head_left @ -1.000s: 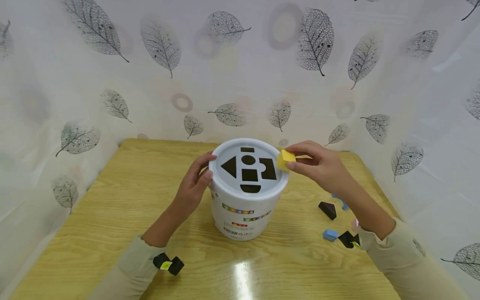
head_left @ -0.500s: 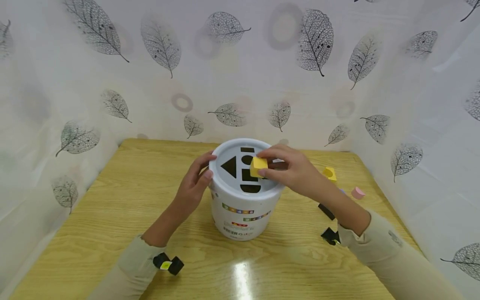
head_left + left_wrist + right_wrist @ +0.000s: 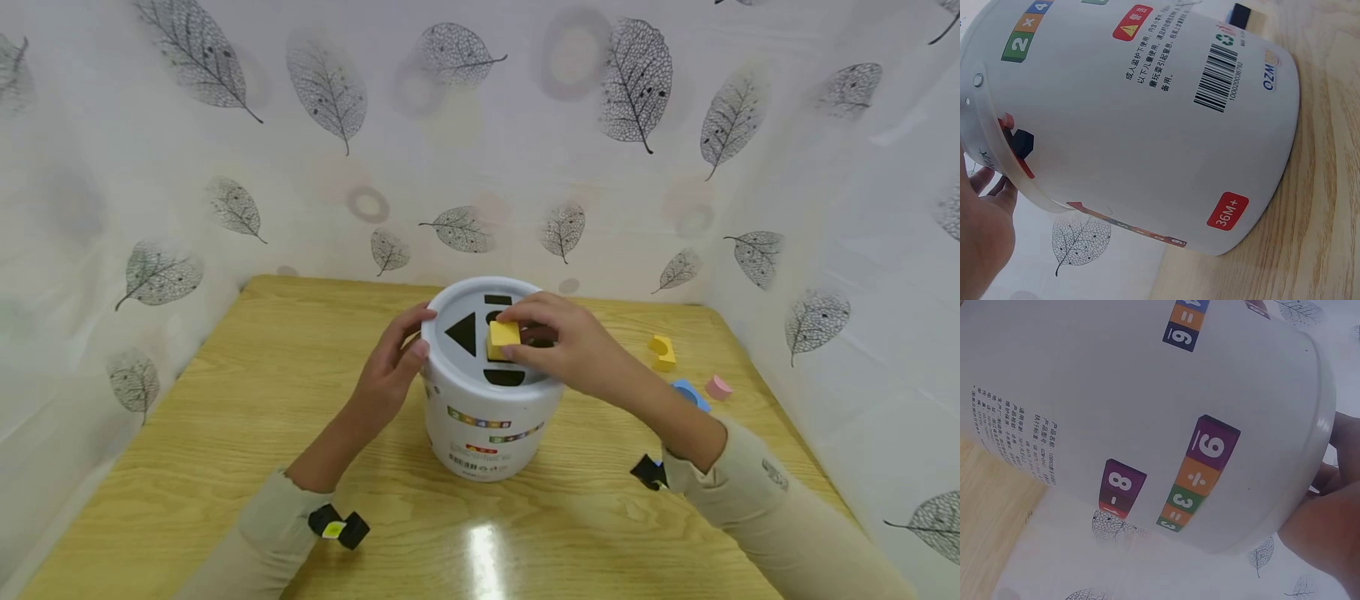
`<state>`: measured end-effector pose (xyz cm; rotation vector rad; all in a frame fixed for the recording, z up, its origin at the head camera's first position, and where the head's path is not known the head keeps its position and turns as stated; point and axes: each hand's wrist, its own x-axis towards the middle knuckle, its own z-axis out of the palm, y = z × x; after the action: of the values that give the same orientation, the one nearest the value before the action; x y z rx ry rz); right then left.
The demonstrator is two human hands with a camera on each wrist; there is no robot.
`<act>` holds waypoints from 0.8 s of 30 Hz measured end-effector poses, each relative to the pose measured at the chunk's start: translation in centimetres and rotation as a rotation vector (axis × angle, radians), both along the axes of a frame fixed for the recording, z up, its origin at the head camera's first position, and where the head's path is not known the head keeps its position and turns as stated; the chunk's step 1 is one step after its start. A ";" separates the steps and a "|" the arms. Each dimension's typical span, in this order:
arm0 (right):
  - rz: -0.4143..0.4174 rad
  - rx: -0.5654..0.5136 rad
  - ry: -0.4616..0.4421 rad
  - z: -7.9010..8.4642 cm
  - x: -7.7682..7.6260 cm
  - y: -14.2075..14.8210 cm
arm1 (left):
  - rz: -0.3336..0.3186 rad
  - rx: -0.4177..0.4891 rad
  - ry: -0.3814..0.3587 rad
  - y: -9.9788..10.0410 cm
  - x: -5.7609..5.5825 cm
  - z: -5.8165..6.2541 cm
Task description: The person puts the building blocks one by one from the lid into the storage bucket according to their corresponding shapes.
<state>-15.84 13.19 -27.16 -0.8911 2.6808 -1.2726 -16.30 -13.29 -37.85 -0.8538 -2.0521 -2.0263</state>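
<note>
A white bucket stands upright on the table, its lid cut with several dark shaped holes. My left hand grips the lid's rim from the left side. Between thumb and fingertips, my right hand pinches a yellow cube-like block over the square hole; whether it has entered the hole I cannot tell. Printed number tiles and a barcode cover the bucket's wall in the left wrist view. In the right wrist view, the bucket hides the block, and part of my right hand shows at the edge.
To the right on the wooden table lie a yellow notched block, a blue arch block and a pink block. My right forearm covers part of that area. A leaf-patterned sheet walls the back and sides.
My right hand has carried the yellow block leftward from the lid's right edge to above the square hole. The left hand keeps its hold on the rim.
</note>
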 end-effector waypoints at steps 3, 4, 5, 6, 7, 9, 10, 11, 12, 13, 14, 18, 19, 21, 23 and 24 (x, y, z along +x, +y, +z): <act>0.001 0.017 0.022 0.1 0.2 -0.1 | 0.008 -0.002 0.000 0.0 0.0 0.0; 0.000 0.023 0.029 0.1 0.3 -0.1 | 0.011 -0.003 -0.001 0.0 0.0 0.0; -0.004 0.030 0.032 0.1 0.3 -0.2 | 0.013 -0.005 -0.002 0.0 0.0 0.0; -0.006 0.035 0.034 0.1 0.4 -0.2 | 0.014 -0.006 -0.002 0.0 0.0 0.0; -0.010 0.039 0.036 0.1 0.4 -0.2 | 0.013 -0.006 -0.002 0.0 0.0 0.1; -0.016 0.046 0.037 0.1 0.5 -0.2 | 0.011 -0.007 -0.001 0.0 0.0 0.1; -0.018 0.050 0.038 0.1 0.5 -0.2 | 0.009 -0.008 0.001 0.0 0.1 0.1; -0.019 0.050 0.036 0.1 0.5 -0.2 | 0.006 -0.007 0.001 0.0 0.1 0.2; -0.017 0.048 0.035 0.1 0.6 -0.2 | 0.004 -0.006 0.003 0.0 0.1 0.2; -0.018 0.051 0.038 0.1 0.6 -0.1 | 0.004 -0.006 0.004 0.1 0.1 0.2; -0.018 0.049 0.041 0.1 0.7 0.0 | 0.004 -0.005 0.002 0.1 0.1 0.2; -0.029 0.032 0.062 -0.3 0.7 0.8 | 0.007 -0.003 -0.001 0.2 0.1 0.2; -0.036 0.023 0.069 -0.4 0.7 1.1 | 0.008 -0.004 -0.002 0.2 0.1 0.3; -0.049 -0.010 0.079 -0.7 0.5 1.9 | 0.011 -0.009 -0.002 0.2 0.2 0.3; -0.061 -0.061 0.093 -0.9 0.4 2.9 | 0.013 -0.013 -0.003 0.2 0.2 0.3; -0.067 -0.092 0.096 -0.9 0.4 3.4 | 0.014 -0.016 -0.004 0.2 0.2 0.2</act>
<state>-15.47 16.63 -28.09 -0.9020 2.7672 -1.4121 -16.09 -13.14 -37.61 -0.8363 -2.0726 -2.0087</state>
